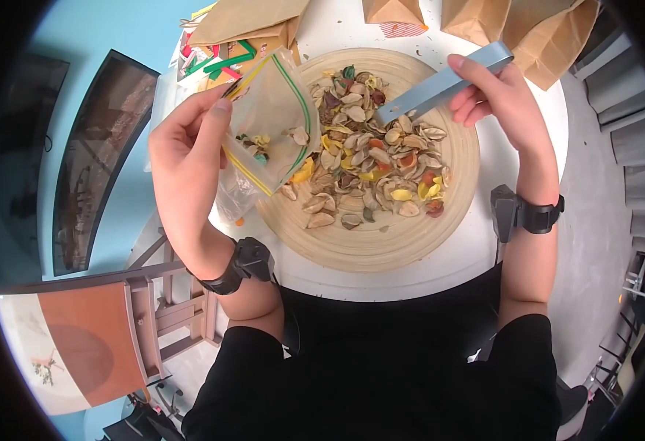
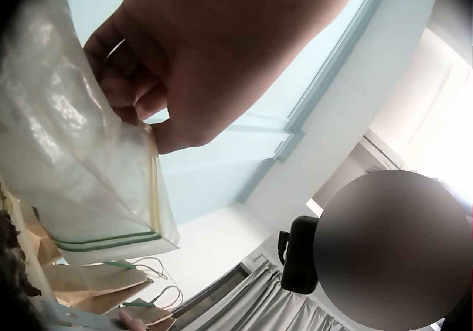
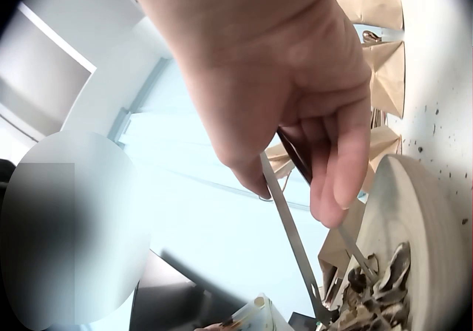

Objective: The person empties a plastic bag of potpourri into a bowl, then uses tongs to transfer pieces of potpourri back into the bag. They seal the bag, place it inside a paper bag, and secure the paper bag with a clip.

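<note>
My left hand (image 1: 190, 151) pinches the edge of a clear zip bag (image 1: 267, 110) with a yellow and green seal, its mouth spread toward the plate. A few yellow, green and pale dried petals lie inside the bag. In my right hand (image 1: 502, 103) is a pair of blue-grey metal tongs (image 1: 440, 84), gripped between thumb and fingers. The tips of the tongs reach down among the dried petals (image 1: 381, 158) heaped on a round wooden plate (image 1: 425, 246). In the right wrist view the two arms of the tongs (image 3: 290, 231) stand apart, tips at the petals.
Several brown paper bags (image 1: 477, 18) stand along the table's far edge. At the far left, flat brown paper (image 1: 245, 22) lies over red and green strips (image 1: 231, 62). The white round table (image 1: 304, 283) holds the plate; small crumbs dot its surface.
</note>
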Motion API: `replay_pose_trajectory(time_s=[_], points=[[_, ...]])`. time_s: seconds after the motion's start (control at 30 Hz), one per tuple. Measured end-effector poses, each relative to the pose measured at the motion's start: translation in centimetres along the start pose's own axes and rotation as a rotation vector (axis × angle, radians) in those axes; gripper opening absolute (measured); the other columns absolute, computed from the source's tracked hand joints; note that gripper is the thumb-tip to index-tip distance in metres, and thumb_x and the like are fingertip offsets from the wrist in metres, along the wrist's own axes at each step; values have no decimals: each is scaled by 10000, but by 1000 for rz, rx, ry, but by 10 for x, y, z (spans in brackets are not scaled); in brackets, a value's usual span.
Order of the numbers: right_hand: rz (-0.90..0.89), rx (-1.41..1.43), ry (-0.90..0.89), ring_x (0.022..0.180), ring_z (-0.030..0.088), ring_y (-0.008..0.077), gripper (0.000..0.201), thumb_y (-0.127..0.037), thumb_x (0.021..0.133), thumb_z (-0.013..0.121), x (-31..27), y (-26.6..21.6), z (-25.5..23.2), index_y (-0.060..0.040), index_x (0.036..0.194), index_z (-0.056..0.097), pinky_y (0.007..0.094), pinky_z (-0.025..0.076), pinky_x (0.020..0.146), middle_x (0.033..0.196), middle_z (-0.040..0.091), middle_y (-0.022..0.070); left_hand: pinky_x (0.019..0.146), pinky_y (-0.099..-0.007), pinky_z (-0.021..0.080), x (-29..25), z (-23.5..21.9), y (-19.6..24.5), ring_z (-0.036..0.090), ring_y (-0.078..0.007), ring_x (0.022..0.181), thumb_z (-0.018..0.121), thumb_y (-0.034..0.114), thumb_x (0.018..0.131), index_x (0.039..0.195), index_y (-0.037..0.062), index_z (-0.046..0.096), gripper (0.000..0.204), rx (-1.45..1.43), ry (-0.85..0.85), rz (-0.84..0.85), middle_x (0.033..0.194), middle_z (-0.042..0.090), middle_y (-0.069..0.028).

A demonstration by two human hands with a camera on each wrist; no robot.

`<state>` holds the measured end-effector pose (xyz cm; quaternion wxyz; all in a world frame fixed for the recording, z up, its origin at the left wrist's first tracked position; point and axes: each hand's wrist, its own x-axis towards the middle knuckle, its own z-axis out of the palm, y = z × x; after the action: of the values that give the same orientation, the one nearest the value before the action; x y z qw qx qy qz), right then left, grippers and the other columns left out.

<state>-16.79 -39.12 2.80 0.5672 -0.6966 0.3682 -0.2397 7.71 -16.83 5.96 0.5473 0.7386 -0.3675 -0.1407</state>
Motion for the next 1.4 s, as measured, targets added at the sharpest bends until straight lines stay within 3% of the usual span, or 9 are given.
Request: replay_pose_trajectory(time_s=[0.17,0.27,0.47,0.67,0.83,0.97,1.1,1.23,1.4], points=[[-60,81,-64,607,676,149,376,-344,880,687,-1,2,23,32,881,692,232,555,583,699,680,114,492,-200,326,0,0,-1,417,-19,553,647,131,916,1087,-36,687,243,-6,2,-3,648,524,60],[-81,106,-67,601,676,152,371,-337,887,679,-1,3,24,34,881,691,236,558,579,699,680,116,503,-205,362,0,-2,-1,475,-42,573,639,147,926,1083,-31,691,243,30,-19,-6,681,577,8],[-123,141,4,599,682,167,318,-268,897,664,-5,-4,26,49,899,691,240,557,572,705,685,130,490,-204,309,-1,1,0,407,-18,557,642,135,920,1081,-35,685,239,-10,-13,-16,648,516,62],[-330,301,101,607,683,195,304,-198,934,571,-27,-35,53,71,1036,670,260,550,563,726,690,153,492,-204,304,0,1,1,401,-17,551,641,129,913,1075,-39,684,237,-15,-2,-35,640,508,65],[-448,274,22,619,685,209,364,-243,958,530,-35,-41,73,90,1035,655,296,576,600,772,685,138,491,-201,309,0,1,1,408,-17,551,644,133,912,1070,-40,686,237,-4,17,-15,643,516,64],[-345,334,203,577,646,179,362,-284,917,603,-17,-25,40,70,971,658,284,542,571,718,669,121,492,-197,311,1,-3,-1,411,-17,553,642,135,915,1067,-40,688,236,-22,18,3,646,523,65],[-160,64,219,542,617,140,412,-402,863,675,4,-5,11,9,849,659,252,521,549,655,641,82,494,-199,327,1,-4,-1,433,-25,561,641,136,919,1070,-37,689,235,-13,11,1,659,542,46],[-43,70,80,564,643,133,411,-395,856,697,12,7,12,15,838,689,231,524,536,680,663,85,498,-205,364,1,-5,-2,479,-41,576,639,134,923,1071,-34,691,229,11,-16,-3,684,580,9],[-82,109,-64,607,675,153,339,-306,883,691,6,8,32,33,884,688,233,555,577,700,676,103,493,-202,344,1,-3,-1,452,-32,566,637,131,920,1071,-39,688,234,8,-9,-9,673,559,26]])
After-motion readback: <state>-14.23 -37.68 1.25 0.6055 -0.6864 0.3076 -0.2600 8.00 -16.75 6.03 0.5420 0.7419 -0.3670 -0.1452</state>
